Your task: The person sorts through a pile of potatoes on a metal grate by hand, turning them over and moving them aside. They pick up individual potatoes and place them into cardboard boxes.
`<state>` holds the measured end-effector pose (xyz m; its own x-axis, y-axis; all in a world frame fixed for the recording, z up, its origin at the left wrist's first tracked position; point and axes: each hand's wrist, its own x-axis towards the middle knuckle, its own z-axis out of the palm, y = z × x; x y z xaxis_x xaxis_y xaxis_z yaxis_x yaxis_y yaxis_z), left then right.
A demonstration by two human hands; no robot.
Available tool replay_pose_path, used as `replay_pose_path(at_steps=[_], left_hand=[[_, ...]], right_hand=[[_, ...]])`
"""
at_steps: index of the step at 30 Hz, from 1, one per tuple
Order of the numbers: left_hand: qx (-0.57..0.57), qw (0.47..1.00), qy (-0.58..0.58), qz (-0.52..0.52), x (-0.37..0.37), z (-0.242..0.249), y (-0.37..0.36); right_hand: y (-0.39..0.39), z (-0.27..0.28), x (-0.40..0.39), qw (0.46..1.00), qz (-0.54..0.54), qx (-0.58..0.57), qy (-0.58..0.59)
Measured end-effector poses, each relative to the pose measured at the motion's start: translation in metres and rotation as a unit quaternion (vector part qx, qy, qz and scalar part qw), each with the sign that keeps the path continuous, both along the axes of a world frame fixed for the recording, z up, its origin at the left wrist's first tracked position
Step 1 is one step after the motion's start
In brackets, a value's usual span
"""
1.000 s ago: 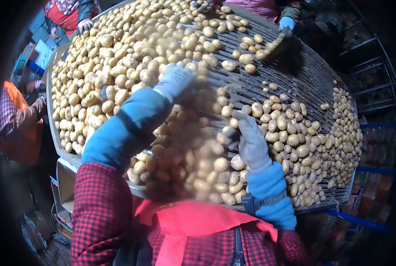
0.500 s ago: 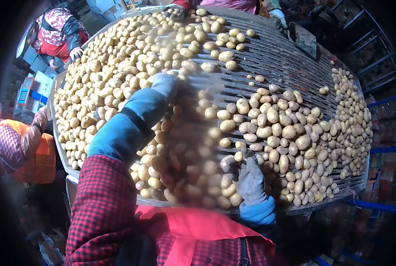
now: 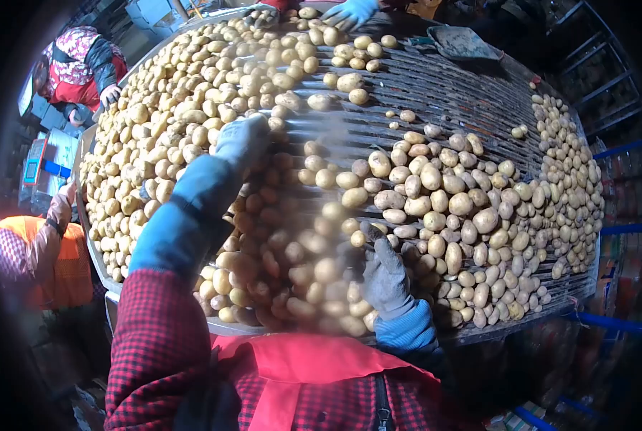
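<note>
Potatoes (image 3: 184, 108) cover much of a slatted sorting table (image 3: 443, 86). My left hand (image 3: 243, 140), in a pale grey glove, reaches over the near edge of the big left pile. Its fingers point away from me and are partly hidden, so their grip does not show. Nearer my body, my right hand (image 3: 387, 280), in a grey glove, has its fingers bent around a small potato (image 3: 357, 238) at the fingertips. Blurred potatoes (image 3: 314, 276) lie between my two arms. To the right of my right hand spreads another heap of potatoes (image 3: 472, 215).
A co-worker's blue-gloved hand (image 3: 353, 12) is at the far edge, near a dusty scoop-like pan (image 3: 464, 43). Another person's hand (image 3: 110, 94) rests at the left rim. A person in an orange vest (image 3: 66, 251) stands at left, near a scale (image 3: 34, 164).
Both my hands have shifted slightly left, the small potato moving with my right fingertips. At the far edge, the pan has tipped flatter and a blue-gloved hand has come over the potatoes.
</note>
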<state>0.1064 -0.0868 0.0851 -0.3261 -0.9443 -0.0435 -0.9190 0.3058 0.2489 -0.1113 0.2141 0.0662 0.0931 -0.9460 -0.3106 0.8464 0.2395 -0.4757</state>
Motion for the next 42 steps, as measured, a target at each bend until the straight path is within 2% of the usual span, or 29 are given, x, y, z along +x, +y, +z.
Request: replay_pose_path(at_steps=[1, 3, 5, 7, 9, 10, 11, 13, 14, 17, 19, 21, 23, 26, 27, 28, 30, 31, 33, 34, 35, 36, 37, 40, 41, 42], left_hand=[[-0.045, 0.999, 0.024, 0.006, -0.004, 0.001, 0.015], [0.053, 0.963, 0.238, -0.114, -0.006, 0.003, 0.055], [0.169, 0.899, 0.377, -0.143, -0.025, 0.006, 0.112], [0.276, 0.846, 0.44, -0.12, -0.046, 0.0, 0.157], [0.466, 0.676, 0.571, -0.006, -0.06, 0.015, 0.187], [0.449, 0.719, 0.53, -0.021, -0.065, 0.022, 0.19], [0.514, 0.665, 0.542, 0.023, -0.068, 0.036, 0.195], [0.357, 0.761, 0.537, -0.063, -0.066, 0.013, 0.209], [0.233, 0.86, 0.423, -0.161, -0.06, 0.018, 0.204], [0.075, 0.887, 0.403, -0.213, -0.059, 0.02, 0.205], [0.032, 0.881, 0.379, -0.281, -0.059, 0.021, 0.202], [-0.042, 0.875, 0.33, -0.352, -0.061, 0.019, 0.204], [-0.059, 0.878, 0.31, -0.361, -0.061, 0.016, 0.209], [-0.105, 0.883, 0.321, -0.325, -0.054, 0.021, 0.209], [-0.104, 0.897, 0.302, -0.304, -0.054, 0.023, 0.208], [-0.077, 0.909, 0.259, -0.318, -0.054, 0.021, 0.204], [-0.004, 0.921, 0.14, -0.364, -0.056, 0.001, 0.194], [-0.061, 0.915, 0.034, -0.398, -0.057, -0.018, 0.192], [-0.093, 0.907, -0.012, -0.41, -0.053, -0.009, 0.19], [-0.026, 0.918, 0.014, -0.396, -0.045, 0.0, 0.186], [-0.035, 0.921, -0.012, -0.388, -0.027, 0.011, 0.184], [-0.016, 0.938, 0.015, -0.347, -0.016, 0.02, 0.186], [0.002, 0.952, 0.041, -0.305, -0.004, 0.024, 0.189], [-0.037, 0.952, 0.029, -0.301, 0.042, 0.005, 0.179], [-0.052, 0.958, 0.028, -0.282, 0.052, 0.007, 0.177], [-0.077, 0.961, 0.0, -0.264, 0.064, 0.012, 0.175]], right_hand=[[-0.001, -0.001, -0.001, 1.0, -0.003, 0.002, -0.015], [0.002, -0.009, -0.004, 1.0, 0.01, 0.004, -0.013], [0.001, -0.017, -0.005, 0.998, 0.038, -0.039, -0.021], [0.0, -0.01, -0.002, 1.0, 0.016, 0.005, 0.004], [-0.003, 0.009, 0.004, 0.993, -0.034, 0.084, 0.069], [-0.002, 0.009, 0.005, 0.995, -0.042, 0.074, 0.047], [-0.001, 0.005, 0.004, 0.997, -0.033, 0.071, 0.008], [-0.001, -0.005, 0.001, 0.995, -0.016, 0.065, -0.072], [-0.002, -0.005, 0.002, 0.997, -0.018, 0.058, -0.051], [-0.005, 0.0, 0.007, 0.994, -0.035, 0.055, -0.093], [-0.004, 0.006, 0.007, 0.997, -0.035, 0.009, 0.067], [-0.002, 0.01, 0.006, 0.993, -0.058, 0.026, 0.096], [-0.007, 0.012, 0.001, 0.989, -0.104, 0.102, -0.003], [-0.006, 0.024, -0.009, 0.992, -0.093, 0.064, -0.06], [-0.004, 0.009, -0.018, 0.991, -0.113, 0.036, -0.056], [-0.002, -0.006, -0.027, 0.99, -0.134, 0.008, -0.053], [-0.005, -0.003, -0.038, 0.982, -0.154, 0.025, -0.109], [-0.006, 0.001, -0.041, 0.978, -0.162, 0.017, -0.128], [-0.007, -0.006, -0.047, 0.976, -0.179, 0.017, -0.121], [-0.006, -0.001, -0.047, 0.976, -0.19, 0.04, -0.096], [-0.007, 0.004, -0.047, 0.975, -0.199, 0.065, -0.073], [-0.007, 0.001, -0.047, 0.98, -0.191, 0.05, -0.011], [-0.007, 0.0, -0.048, 0.98, -0.191, 0.055, -0.023], [-0.008, 0.004, -0.047, 0.979, -0.182, 0.054, -0.073], [-0.007, 0.005, -0.046, 0.981, -0.186, 0.052, -0.01], [-0.007, 0.004, -0.046, 0.981, -0.186, 0.05, -0.024]])
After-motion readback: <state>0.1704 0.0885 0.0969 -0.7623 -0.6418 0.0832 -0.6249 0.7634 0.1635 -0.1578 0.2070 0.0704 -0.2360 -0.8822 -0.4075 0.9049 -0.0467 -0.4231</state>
